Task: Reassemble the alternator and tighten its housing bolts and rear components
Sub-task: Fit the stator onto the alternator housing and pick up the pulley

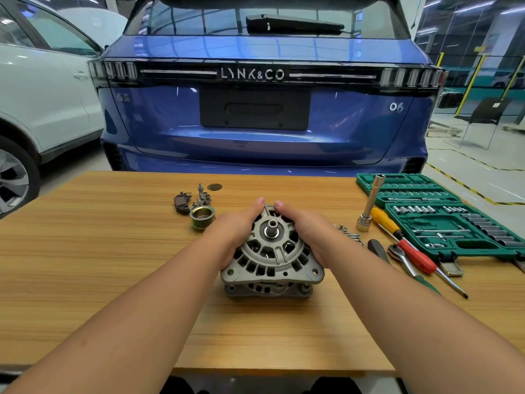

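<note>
**Both hands clasp the alternator on the bench**

A grey cast-metal alternator [271,253] stands shaft-up near the middle of a wood-grain tabletop [113,251]. The left hand [237,227] wraps its left flank and the right hand [305,226] its right, fingers curled round the front housing with the fingertips nearly meeting at the far edge.

Just left of it lie a ribbed metal pulley [202,218], a dark plastic brush holder [181,202] and a cluster of small metal parts [202,196]. Loose bolts [350,234] lie to the right, beside a long chrome socket [369,206], a yellow-handled screwdriver [386,221], a red-handled screwdriver [416,255] and a ratchet [397,253]. An open green socket-set case [443,214] sits at the right edge.

Behind the table a blue car's tailgate [267,109] reads "LYNK&CO" and "06".
</note>
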Tool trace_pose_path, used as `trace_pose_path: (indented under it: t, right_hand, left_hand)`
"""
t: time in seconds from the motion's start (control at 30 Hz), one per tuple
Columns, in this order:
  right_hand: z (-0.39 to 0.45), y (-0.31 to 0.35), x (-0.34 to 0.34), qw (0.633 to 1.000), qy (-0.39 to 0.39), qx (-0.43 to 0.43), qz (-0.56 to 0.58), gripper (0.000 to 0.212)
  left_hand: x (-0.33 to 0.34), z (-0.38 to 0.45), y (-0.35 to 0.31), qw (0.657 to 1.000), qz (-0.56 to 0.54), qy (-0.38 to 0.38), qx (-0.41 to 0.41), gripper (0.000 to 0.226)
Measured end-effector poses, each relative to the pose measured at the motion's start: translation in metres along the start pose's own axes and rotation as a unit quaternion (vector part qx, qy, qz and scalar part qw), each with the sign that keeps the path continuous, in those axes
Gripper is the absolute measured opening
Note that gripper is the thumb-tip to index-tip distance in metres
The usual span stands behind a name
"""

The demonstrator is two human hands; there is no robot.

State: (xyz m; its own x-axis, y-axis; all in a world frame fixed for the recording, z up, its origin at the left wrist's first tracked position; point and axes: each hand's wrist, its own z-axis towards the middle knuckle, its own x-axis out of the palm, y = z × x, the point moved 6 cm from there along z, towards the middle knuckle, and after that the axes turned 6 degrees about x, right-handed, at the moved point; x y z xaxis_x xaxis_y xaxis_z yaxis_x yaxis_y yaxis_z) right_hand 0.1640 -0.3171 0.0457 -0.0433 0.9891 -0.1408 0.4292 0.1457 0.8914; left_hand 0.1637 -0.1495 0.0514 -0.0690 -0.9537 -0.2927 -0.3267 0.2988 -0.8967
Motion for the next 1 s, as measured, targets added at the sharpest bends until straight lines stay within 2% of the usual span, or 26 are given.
trace_pose_path:
  t: [0.17, 0.47, 0.77, 1.0]
  right_hand:
    - [0.001, -0.002, -0.003, 0.999, -0.036, -0.01, 0.001, 0.065]
    - [-0.011, 0.0, -0.011, 0.993, -0.104, -0.04, -0.043, 0.069]
    - [-0.009, -0.003, -0.011, 0.993, -0.106, -0.016, -0.04, 0.064]
    - [-0.009, -0.004, -0.011, 0.993, -0.108, -0.019, -0.035, 0.067]
  left_hand:
    - [-0.001, 0.001, 0.001, 1.0, -0.008, 0.0, 0.003, 0.098]
    - [-0.005, -0.004, 0.002, 0.999, 0.004, -0.018, 0.03, 0.08]
    - [-0.012, 0.004, -0.001, 0.996, 0.063, -0.055, 0.036, 0.09]
    - [-0.014, 0.002, -0.002, 0.994, 0.075, -0.066, 0.047, 0.089]
